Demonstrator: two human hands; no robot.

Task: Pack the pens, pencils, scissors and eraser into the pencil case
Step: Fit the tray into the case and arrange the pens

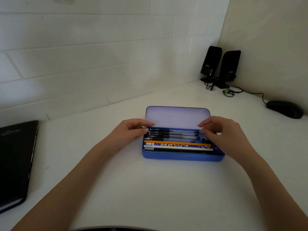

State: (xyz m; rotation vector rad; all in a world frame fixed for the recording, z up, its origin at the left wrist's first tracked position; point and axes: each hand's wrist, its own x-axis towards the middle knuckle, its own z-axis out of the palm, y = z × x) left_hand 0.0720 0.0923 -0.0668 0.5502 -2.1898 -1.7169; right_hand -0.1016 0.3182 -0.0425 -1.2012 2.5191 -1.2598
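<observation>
Head view: blue hard-shell pencil case (181,156) open at frame centre, lid up. Clear black-grip pens (173,133) in the back rows, orange and patterned pencils (176,144) in front. Left hand (131,130) and right hand (221,134) at either end, fingers loosely curled, gripping nothing. Scissors, eraser not discernible. Level pens flat, clear fingers before closing lid

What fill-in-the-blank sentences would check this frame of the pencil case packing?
1. The pencil case has its lid ____.
2. The orange pencil lies ____ the case.
3. The black pens lie nearer the ____ than the pencils do.
4. The two speakers stand in the desk's far ____ corner.

Missing words: open; inside; lid; right
</observation>
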